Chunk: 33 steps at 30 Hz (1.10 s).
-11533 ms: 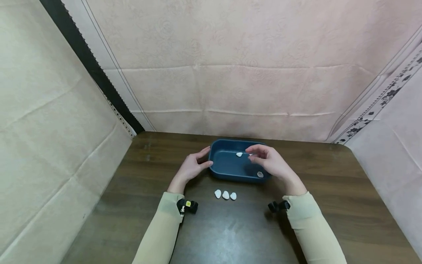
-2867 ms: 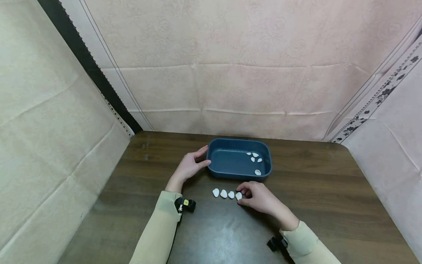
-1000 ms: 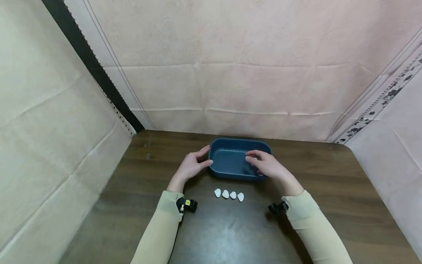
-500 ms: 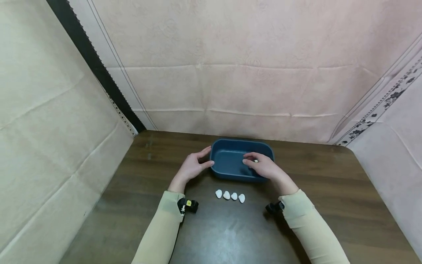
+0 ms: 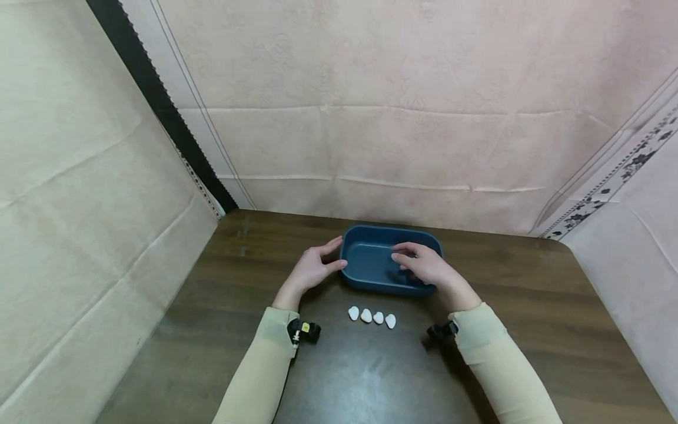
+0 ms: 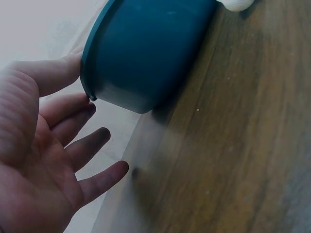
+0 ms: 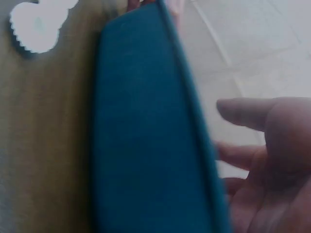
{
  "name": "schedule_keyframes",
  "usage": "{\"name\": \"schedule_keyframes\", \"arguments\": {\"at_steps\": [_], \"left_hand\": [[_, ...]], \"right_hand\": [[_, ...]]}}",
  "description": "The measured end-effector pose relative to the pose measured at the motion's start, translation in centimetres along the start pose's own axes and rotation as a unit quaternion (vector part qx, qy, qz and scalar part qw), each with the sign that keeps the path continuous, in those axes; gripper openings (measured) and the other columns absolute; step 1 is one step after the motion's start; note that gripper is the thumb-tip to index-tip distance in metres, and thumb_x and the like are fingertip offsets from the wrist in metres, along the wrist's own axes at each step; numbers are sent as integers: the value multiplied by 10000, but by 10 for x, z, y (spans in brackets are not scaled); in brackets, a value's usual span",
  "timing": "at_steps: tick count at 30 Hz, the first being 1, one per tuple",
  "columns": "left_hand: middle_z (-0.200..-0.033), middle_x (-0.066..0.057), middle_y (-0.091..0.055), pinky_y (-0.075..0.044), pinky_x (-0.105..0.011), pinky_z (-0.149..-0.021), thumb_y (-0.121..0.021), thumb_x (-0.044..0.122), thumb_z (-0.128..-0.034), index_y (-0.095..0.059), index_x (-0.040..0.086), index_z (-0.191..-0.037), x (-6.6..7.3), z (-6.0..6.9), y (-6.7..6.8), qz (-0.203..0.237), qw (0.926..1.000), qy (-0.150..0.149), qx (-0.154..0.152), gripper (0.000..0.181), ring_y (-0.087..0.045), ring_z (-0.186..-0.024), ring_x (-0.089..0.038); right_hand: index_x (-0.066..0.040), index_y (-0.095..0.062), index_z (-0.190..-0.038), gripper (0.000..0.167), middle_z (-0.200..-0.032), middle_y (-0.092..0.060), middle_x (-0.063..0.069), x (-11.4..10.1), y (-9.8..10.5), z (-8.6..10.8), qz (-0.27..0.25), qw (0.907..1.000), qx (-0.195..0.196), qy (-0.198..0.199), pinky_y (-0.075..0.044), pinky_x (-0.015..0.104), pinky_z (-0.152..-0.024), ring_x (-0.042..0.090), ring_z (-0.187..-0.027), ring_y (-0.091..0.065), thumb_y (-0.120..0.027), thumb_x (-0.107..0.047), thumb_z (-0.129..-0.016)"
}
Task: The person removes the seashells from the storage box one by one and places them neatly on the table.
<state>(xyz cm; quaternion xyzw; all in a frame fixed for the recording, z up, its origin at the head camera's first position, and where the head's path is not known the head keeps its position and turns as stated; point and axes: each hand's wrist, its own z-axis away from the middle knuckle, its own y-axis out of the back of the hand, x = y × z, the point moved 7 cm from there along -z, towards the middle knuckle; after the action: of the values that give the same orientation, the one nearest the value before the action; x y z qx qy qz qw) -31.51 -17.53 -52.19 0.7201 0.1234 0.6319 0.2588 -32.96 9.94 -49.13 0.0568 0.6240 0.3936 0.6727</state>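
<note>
In the head view a blue rectangular tray (image 5: 371, 265) stands near the back of the table. My left hand (image 5: 312, 268) touches its left end with the thumb and forefinger; the left wrist view shows the other fingers (image 6: 99, 187) spread and free. My right hand (image 5: 424, 266) is over the right part of the tray, thumb and forefinger apart, with nothing visible between their tips. It hides whatever lies beneath it. In front of the tray, several small white seashells (image 5: 366, 315) lie in a short row. The right wrist view shows a scalloped shell edge (image 7: 36, 31).
The brown wooden table (image 5: 238, 330) extends to both sides and forward of the shells. Pale cloth (image 5: 344, 147) hangs behind it, and more cloth stands at left and right. Small black cameras (image 5: 304, 331) are strapped to both wrists.
A further shell has been added at the row's right end by my right hand, which then returned to the tray. In the last half second it has barely moved. My left hand stays at the tray.
</note>
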Motion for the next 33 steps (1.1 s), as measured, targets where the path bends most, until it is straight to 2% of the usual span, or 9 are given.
{"name": "schedule_keyframes", "arguments": {"at_steps": [4, 8, 11, 13, 16, 23, 28, 33], "left_hand": [[-1640, 84, -477, -334, -554, -1242, -758, 284, -1026, -520, 213, -1604, 1, 0, 0, 35, 10000, 25, 7, 629, -402, -1549, -236], [-1639, 84, -479, -336, -557, -1240, -758, 280, -1027, -523, 215, -1603, 3, -1, 1, 34, 10000, 50, 22, 625, -403, -1549, -237], [-1641, 83, -476, -331, -564, -1241, -757, 281, -1027, -517, 213, -1607, 3, 0, 1, 13, 10000, 67, 15, 632, -400, -1550, -239], [-1642, 86, -474, -329, -565, -1242, -757, 287, -1027, -514, 216, -1609, 3, 1, 1, 11, 10000, 82, 13, 635, -399, -1551, -238], [-1643, 92, -470, -324, -570, -1243, -757, 293, -1026, -509, 226, -1612, 2, 2, 0, 23, 9999, 112, 13, 640, -396, -1553, -238], [-1638, 96, -476, -317, -581, -1244, -754, 285, -1030, -517, 229, -1606, 1, 3, -1, 62, 9999, 114, 28, 626, -399, -1551, -246], [-1638, 95, -475, -310, -581, -1248, -752, 285, -1031, -520, 225, -1605, 1, 2, -1, 79, 9999, 109, 14, 622, -398, -1551, -248], [-1638, 96, -475, -309, -572, -1250, -750, 284, -1033, -519, 224, -1606, 2, 2, 0, 60, 9999, 106, -1, 621, -390, -1555, -239]], "right_hand": [[-50, -542, -1533, 570, -1397, -619, 229, -6, 7, 7, 458, 9988, 29, -173, -635, 483, -866, 370, -1133, -680, -587, -427, -1107], [-32, -540, -1530, 580, -1382, -616, 249, -9, 11, 9, 960, 9950, 54, -279, -627, 453, -784, 384, -934, -701, -585, -425, -1104], [-21, -552, -1520, 589, -1396, -617, 259, -7, 8, 7, 1260, 9917, 58, -254, -603, 516, -880, 406, -987, -686, -570, -440, -1106], [-24, -567, -1511, 584, -1415, -615, 263, -5, 5, 5, 1360, 9905, 65, -210, -568, 567, -975, 415, -1109, -659, -568, -445, -1106], [-30, -591, -1494, 560, -1423, -617, 260, -3, 1, 1, 1318, 9912, 84, -59, -506, 614, -1060, 410, -1238, -599, -571, -433, -1106], [-52, -631, -1465, 489, -1300, -689, 173, -2, -1, -5, 843, 9959, 155, 278, -544, 546, -1015, 305, -1088, -682, -600, -384, -1107], [-46, -639, -1454, 453, -1292, -703, 164, -3, 10, -5, 480, 9964, 594, 359, -568, 525, -989, 309, -1100, -708, -584, -348, -1122], [-62, -644, -1450, 458, -1242, -713, 196, 0, 20, -7, 304, 9947, 949, 232, -575, 425, -863, 353, -1086, -684, -567, -377, -1126]]}}
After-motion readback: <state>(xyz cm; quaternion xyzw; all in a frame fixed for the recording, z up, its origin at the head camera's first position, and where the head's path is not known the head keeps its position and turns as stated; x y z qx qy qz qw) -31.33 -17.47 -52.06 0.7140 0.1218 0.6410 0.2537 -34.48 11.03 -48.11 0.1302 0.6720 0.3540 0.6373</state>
